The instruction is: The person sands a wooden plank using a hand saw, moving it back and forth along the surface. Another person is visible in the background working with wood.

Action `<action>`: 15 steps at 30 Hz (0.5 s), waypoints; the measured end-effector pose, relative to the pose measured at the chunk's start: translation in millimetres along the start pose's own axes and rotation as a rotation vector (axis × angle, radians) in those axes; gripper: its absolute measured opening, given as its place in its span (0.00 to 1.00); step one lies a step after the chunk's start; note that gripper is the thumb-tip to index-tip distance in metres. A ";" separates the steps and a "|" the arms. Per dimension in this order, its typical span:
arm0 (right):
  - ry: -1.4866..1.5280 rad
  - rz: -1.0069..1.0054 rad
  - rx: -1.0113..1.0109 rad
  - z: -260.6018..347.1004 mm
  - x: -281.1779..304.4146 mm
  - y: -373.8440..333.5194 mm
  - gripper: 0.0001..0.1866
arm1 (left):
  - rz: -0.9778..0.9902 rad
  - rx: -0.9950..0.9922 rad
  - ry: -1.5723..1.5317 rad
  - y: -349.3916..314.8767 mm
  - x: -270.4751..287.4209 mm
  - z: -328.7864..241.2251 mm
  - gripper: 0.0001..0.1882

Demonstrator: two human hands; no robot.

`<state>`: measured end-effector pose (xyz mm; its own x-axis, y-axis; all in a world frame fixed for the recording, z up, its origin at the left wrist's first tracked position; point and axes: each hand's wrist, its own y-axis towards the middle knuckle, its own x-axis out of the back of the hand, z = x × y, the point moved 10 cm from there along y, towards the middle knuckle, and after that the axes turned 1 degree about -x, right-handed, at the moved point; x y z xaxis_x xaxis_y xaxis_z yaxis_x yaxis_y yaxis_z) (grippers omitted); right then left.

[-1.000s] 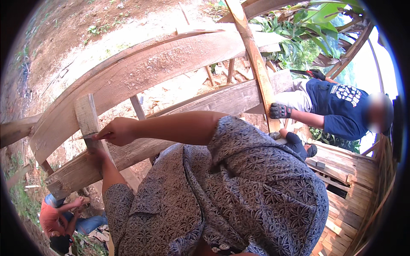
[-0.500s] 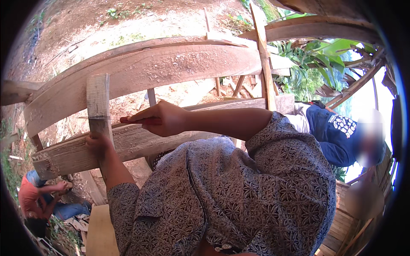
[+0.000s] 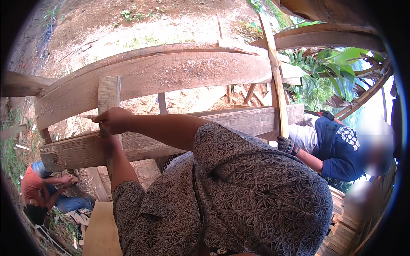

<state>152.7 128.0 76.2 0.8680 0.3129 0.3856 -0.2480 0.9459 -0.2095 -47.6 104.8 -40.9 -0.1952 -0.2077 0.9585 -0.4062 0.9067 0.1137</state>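
Observation:
A short grey wooden board (image 3: pixel 109 91) lies across the gap between two long planks, its far end on the dusty one. My left hand (image 3: pixel 107 144) is closed round the board's near part, beside the nearer plank (image 3: pixel 77 151); it looks smeared. Just above it, over the board, is my right hand (image 3: pixel 112 120), closed with its forefinger stretched to the left. It holds a thin-bladed saw whose red handle showed earlier; the fist now hides the handle and nearly all of the blade.
The far plank (image 3: pixel 188 68) carries sawdust and chips. A narrow upright post (image 3: pixel 277 77) stands to the right, where a gloved co-worker's hand (image 3: pixel 288 146) touches its lower end. Another person (image 3: pixel 40 187) crouches at lower left, near a pale sheet (image 3: pixel 100 230).
My right hand has moved left with the saw, from right of the board to over it. My left hand stays on the board. The co-worker's gloved hand has come to the post.

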 end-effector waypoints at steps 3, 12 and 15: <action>0.070 0.005 0.009 -19.8 44.5 -67.8 0.21 | 0.021 -0.020 -0.023 -3.3 -15.9 -14.8 0.29; 0.260 0.130 0.002 33.8 145.3 -235.4 0.34 | 0.059 0.085 0.025 3.1 -10.5 21.2 0.26; 0.336 0.095 0.091 37.3 134.9 -220.1 0.33 | 0.064 0.117 0.062 -6.7 7.6 -3.6 0.24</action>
<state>308.3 -34.7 207.9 0.9286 0.3679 0.0485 -0.3580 0.9226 -0.1439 -43.1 98.5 -33.4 -0.1701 -0.1244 0.9775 -0.4962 0.8679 0.0241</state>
